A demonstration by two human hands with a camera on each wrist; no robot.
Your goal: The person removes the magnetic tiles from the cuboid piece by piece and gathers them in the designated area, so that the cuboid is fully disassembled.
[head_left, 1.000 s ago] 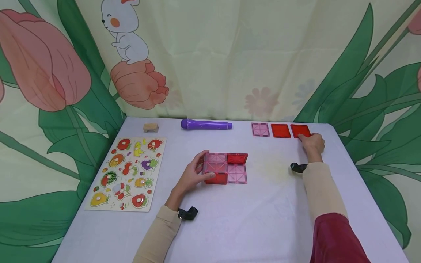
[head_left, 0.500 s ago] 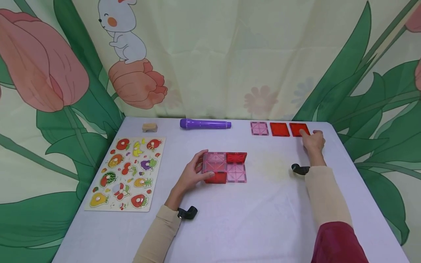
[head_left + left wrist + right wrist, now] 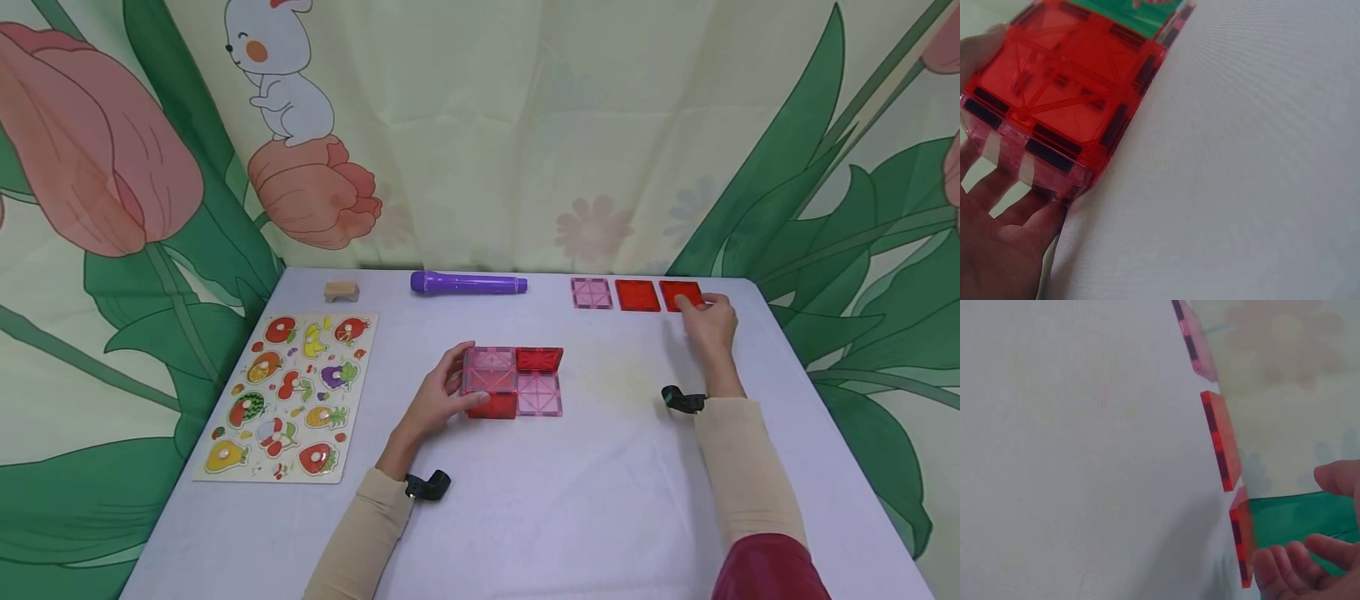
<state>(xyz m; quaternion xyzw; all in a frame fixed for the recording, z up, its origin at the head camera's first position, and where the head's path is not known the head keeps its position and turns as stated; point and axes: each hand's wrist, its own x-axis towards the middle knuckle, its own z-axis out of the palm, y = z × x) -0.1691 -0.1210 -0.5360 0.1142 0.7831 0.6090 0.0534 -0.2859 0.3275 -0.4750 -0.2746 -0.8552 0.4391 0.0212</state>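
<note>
In the head view my left hand (image 3: 441, 398) grips a box-like build of see-through magnetic tiles (image 3: 491, 369) from its left side, thumb at the front. The build has a pink top and red front at left; on its right a pink tile (image 3: 539, 395) lies in front of a raised red tile (image 3: 538, 359). The left wrist view shows its red side (image 3: 1060, 81) close up, fingers by a pink side. My right hand (image 3: 710, 327) is at the rightmost red tile (image 3: 677, 292), fingertips on or just over it. In the right wrist view its thumb stands apart from the fingers.
Another red tile (image 3: 638, 296) and a pink tile (image 3: 592, 293) lie left of that one along the table's back edge. A purple microphone-shaped toy (image 3: 469, 283) and a small wooden block (image 3: 342, 292) lie farther left. A fruit puzzle board (image 3: 288, 400) is on the left side.
My right hand has shifted slightly left and its fingertips now reach farther over the rightmost red tile. The left hand and the build have stayed put.
</note>
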